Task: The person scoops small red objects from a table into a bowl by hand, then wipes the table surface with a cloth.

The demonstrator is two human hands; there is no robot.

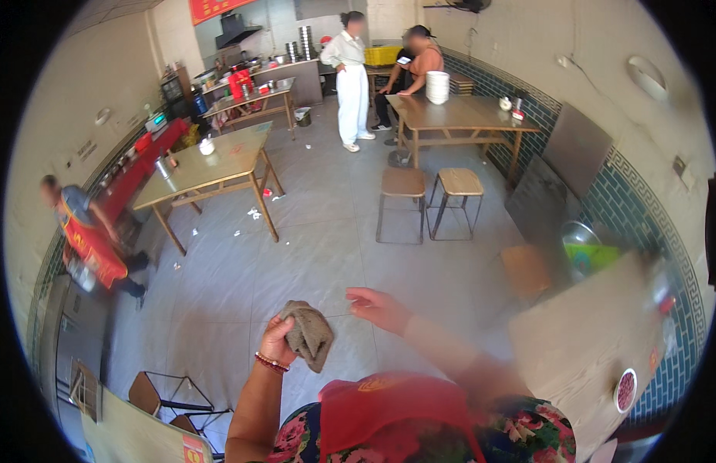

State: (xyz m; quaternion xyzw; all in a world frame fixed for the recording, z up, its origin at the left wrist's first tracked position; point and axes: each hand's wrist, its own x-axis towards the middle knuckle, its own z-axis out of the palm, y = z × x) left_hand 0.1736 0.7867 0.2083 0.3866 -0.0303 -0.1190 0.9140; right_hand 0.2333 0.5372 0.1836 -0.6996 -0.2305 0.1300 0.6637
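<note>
A folded grey-brown cloth [309,335] is gripped in my left hand [278,340], the thumb pressed on its upper edge. Bead bracelets [271,362] circle that wrist. My right hand [378,309] hangs in the air to the right of the cloth, apart from it, fingers slightly spread and nothing in them. Below both hands is the red apron [392,411] over a floral top. Under them stretches the grey tiled floor [311,272].
A wooden table [572,341] at right bears a bowl of reddish contents [625,390]. Two stools [430,182] stand ahead, near a table with stacked white bowls [437,87]. Another table [219,159] is left. Litter [253,213] dots the floor. An aproned person [92,237] walks at left; others are behind.
</note>
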